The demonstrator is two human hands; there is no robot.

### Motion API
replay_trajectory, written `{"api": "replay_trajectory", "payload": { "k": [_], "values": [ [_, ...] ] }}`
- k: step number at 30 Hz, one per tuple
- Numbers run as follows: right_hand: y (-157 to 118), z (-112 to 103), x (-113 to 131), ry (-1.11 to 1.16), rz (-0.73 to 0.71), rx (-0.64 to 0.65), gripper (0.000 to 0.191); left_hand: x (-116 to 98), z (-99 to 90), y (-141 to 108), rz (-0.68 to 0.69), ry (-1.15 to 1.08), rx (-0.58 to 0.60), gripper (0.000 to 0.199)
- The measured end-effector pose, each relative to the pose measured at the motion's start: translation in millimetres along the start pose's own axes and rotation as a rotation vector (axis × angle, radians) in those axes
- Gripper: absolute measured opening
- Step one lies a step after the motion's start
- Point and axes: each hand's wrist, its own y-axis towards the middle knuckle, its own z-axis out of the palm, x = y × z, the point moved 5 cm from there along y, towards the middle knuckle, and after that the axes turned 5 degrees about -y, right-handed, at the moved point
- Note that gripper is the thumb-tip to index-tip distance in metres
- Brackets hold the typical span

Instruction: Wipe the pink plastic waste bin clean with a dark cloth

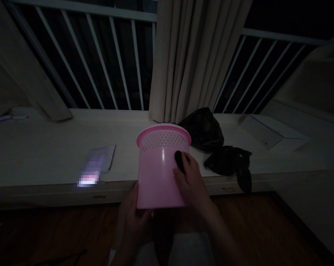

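Note:
A pink plastic wastebasket [158,173] with a honeycomb mesh band under its rim is held up in front of me, at the edge of the white ledge. Its lower left side and base rest in my left hand [135,212], whose fingers are closed around it. My right hand [191,179] is on the right side of the wastebasket's outer wall, its fingers wrapped around a small black rounded object [179,161]. That object appears pressed to the wall. Its exact kind is hard to tell in the dim light.
On the white ledge [56,147], a paper [110,157] and a lit, blurred screen [90,177] lie left. Black plastic bags [204,129] and a white box [275,133] stand right. Behind hang curtains [189,55] before a window with white railings [114,48].

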Motion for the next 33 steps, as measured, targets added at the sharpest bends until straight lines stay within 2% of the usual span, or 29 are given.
{"api": "replay_trajectory", "payload": {
  "k": [4,7,12,14,16,17,18,21,22,27,29,33],
  "values": [
    [-4.8,7.8,57.4,-0.148,-0.292,0.209,0.064,-1.9,0.1,0.8,0.121,0.098,0.015,0.067],
    [0.3,11.1,70.3,-0.221,-0.418,0.283,0.068,-0.4,-1.1,2.0,0.218,0.099,0.013,0.065],
    [22.6,15.9,58.4,-0.308,-0.209,0.162,0.075,8.3,-0.6,2.2,0.169,0.078,0.025,0.063],
    [21.4,22.8,65.2,-0.291,-0.281,0.196,0.079,8.4,-0.8,1.1,0.17,0.065,0.015,0.061],
    [18.0,27.2,72.3,-0.258,-0.418,0.261,0.077,6.3,-1.0,0.2,0.18,0.072,0.005,0.062],
    [18.1,26.7,72.1,-0.252,-0.441,0.273,0.074,4.8,-1.1,0.0,0.181,0.079,0.0,0.063],
    [20.3,24.4,68.6,-0.257,-0.411,0.259,0.072,3.3,-0.8,0.0,0.179,0.084,0.002,0.063],
    [27.2,15.6,54.2,-0.302,-0.195,0.155,0.07,0.9,-0.3,0.3,0.145,0.067,0.002,0.064],
    [26.3,15.6,54.3,-0.307,-0.176,0.146,0.07,0.5,-0.2,0.3,0.143,0.06,0.001,0.064],
    [10.8,27.8,74.9,-0.26,-0.403,0.273,0.07,0.9,-0.8,0.3,0.193,0.084,-0.016,0.063],
    [15.4,23.4,65.4,-0.254,-0.33,0.236,0.068,1.4,-0.9,0.8,0.197,0.091,-0.009,0.062],
    [28.5,11.6,23.6,-0.156,-0.109,0.129,0.069,-1.7,-0.4,1.3,0.2,0.1,0.009,0.062]
  ]
}}
